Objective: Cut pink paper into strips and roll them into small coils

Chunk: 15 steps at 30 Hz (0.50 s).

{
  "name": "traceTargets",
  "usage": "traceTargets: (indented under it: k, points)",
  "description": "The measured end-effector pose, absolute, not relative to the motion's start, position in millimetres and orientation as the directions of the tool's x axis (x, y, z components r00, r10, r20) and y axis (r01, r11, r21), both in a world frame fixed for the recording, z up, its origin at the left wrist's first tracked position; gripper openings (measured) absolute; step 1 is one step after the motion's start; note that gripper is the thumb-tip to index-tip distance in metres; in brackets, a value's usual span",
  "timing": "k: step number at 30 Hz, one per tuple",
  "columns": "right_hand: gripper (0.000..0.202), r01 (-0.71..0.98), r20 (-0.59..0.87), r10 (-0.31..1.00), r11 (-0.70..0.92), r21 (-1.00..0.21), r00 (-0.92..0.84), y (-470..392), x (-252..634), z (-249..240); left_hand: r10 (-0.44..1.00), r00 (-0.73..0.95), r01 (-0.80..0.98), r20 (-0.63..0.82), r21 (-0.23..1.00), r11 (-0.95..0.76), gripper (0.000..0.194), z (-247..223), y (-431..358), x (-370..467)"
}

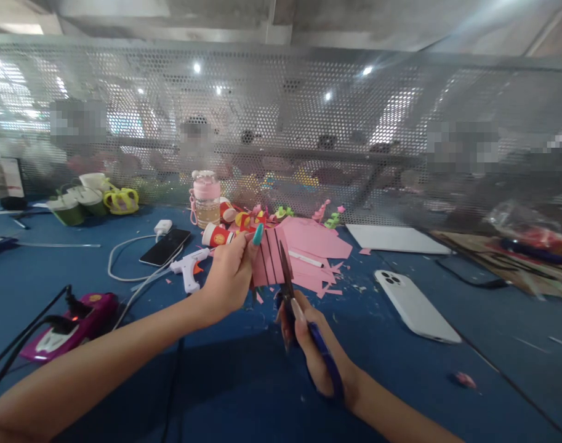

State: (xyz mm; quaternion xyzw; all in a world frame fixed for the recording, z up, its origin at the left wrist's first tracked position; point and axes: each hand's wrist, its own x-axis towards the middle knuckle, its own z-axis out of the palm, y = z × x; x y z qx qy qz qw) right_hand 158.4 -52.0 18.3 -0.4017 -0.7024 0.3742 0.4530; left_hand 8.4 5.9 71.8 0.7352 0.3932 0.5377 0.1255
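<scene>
Between thumb and fingers, my left hand (232,271) pinches a small piece of pink paper (272,261) marked with several dark lines. My right hand (315,344) is wrapped round the blue handles of a pair of scissors (327,363). The dark blades point up and lie at the right edge of the pink piece; whether they bite into it I cannot tell. Beyond both hands, larger pink sheets (315,237) lie on the blue table, with a white marker (307,258) on them and cut pink strips around.
A white glue gun (188,267), a black phone (165,247) and a purple power strip (72,323) are on the left. Behind stand a pink-lidded bottle (207,200) and a red paper cup (217,235). A white phone (417,306) lies right. A perforated metal screen (281,135) closes the back.
</scene>
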Motion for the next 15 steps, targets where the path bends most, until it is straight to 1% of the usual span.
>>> traceTargets:
  k: [3, 5, 7, 9, 15]
  points:
    - [0.046, 0.177, 0.345, 0.898, 0.400, -0.899, -0.274, -52, 158, 17, 0.690, 0.139, 0.494, 0.710, 0.555, -0.670, 0.023, 71, 5, 8]
    - [0.045, 0.149, 0.363, 0.891, 0.412, -0.899, -0.272, -50, 158, 12, 0.658, 0.153, 0.533, 0.737, 0.499, -0.683, 0.019, 72, 3, 8]
    - [0.043, 0.136, 0.373, 0.889, 0.417, -0.899, -0.265, -48, 158, 8, 0.622, 0.153, 0.582, 0.768, 0.438, -0.685, 0.016, 73, 2, 8]
    - [0.044, 0.141, 0.378, 0.890, 0.421, -0.896, -0.254, -47, 158, 6, 0.600, 0.150, 0.610, 0.786, 0.404, -0.682, 0.016, 74, 0, 8]
    - [0.045, 0.127, 0.388, 0.881, 0.432, -0.893, -0.271, -48, 157, 8, 0.586, 0.164, 0.552, 0.794, 0.418, -0.722, 0.020, 77, -4, 8]
